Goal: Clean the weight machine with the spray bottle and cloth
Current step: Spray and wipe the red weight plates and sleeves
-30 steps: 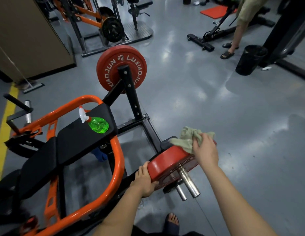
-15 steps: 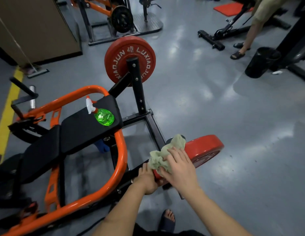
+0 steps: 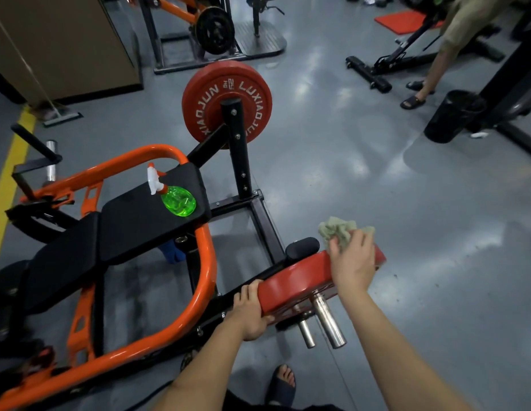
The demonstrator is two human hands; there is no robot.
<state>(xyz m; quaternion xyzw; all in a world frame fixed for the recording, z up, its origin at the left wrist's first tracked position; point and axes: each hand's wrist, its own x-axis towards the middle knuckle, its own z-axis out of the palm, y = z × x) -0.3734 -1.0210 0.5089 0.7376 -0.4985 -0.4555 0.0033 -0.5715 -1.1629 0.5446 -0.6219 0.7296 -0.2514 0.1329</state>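
Red weight plate (image 3: 294,280), steadied at its near edge by the gripping left hand (image 3: 249,312), is at the wiping step under the cloth (image 3: 338,229) bunched in the right hand (image 3: 351,262); spray bottle (image 3: 178,200) rests on the black seat pad (image 3: 140,226); next, probably, a pass across the plate's face.

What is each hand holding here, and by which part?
Left hand grips the near edge of the red weight plate. Right hand holds the bunched cloth by its lower part, against the plate's far rim.
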